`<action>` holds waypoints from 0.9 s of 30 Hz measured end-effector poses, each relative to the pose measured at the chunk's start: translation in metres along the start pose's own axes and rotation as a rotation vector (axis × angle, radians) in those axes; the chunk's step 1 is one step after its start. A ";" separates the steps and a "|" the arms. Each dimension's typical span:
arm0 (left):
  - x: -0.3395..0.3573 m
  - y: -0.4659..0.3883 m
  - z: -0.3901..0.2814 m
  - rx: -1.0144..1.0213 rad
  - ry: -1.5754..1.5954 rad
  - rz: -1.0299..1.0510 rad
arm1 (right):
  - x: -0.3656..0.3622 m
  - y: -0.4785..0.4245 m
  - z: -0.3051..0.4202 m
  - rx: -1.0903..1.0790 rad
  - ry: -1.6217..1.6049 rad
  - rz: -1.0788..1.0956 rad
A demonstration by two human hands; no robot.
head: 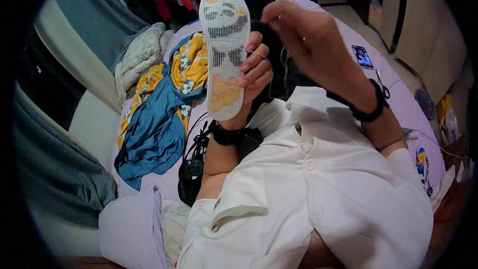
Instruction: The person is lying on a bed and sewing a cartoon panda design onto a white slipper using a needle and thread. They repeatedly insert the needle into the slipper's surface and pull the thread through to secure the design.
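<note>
A white mesh insole stands nearly upright, stitched with a black-and-white figure and yellow-orange patches. My left hand grips its right edge, with fingers showing in front of that edge. A pale thread runs from the middle of the insole and loops down on its right. Raised at the right, my right hand has its thumb and forefinger pinched together on something tiny, too blurred to name; a needle cannot be made out. Both wrists wear black bands.
Blue and yellow flowered fabric and a black corded item lie on the bed at left. On its right side are a lit phone, scissors and a colourful patterned item. A pillow is at lower left.
</note>
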State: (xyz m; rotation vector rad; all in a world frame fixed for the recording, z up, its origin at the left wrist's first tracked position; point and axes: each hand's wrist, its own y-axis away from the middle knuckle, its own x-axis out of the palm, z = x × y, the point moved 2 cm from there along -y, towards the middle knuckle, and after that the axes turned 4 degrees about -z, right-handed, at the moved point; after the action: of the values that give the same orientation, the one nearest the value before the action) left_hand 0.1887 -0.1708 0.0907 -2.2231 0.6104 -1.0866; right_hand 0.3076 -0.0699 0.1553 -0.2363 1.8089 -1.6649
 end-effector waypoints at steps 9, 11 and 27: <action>0.009 0.024 0.021 0.199 0.020 -0.269 | 0.022 0.004 0.015 -0.054 -0.040 0.081; 0.008 0.024 0.021 0.187 -0.002 -0.219 | 0.022 0.004 0.015 -0.061 -0.035 0.071; 0.012 0.024 0.023 0.200 -0.044 -0.259 | 0.021 0.004 0.016 -0.039 -0.052 0.065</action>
State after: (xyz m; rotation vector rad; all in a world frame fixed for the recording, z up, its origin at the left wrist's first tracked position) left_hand 0.2113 -0.1886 0.0696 -2.1828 0.1877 -1.1660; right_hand 0.3012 -0.0939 0.1450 -0.2337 1.7928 -1.5660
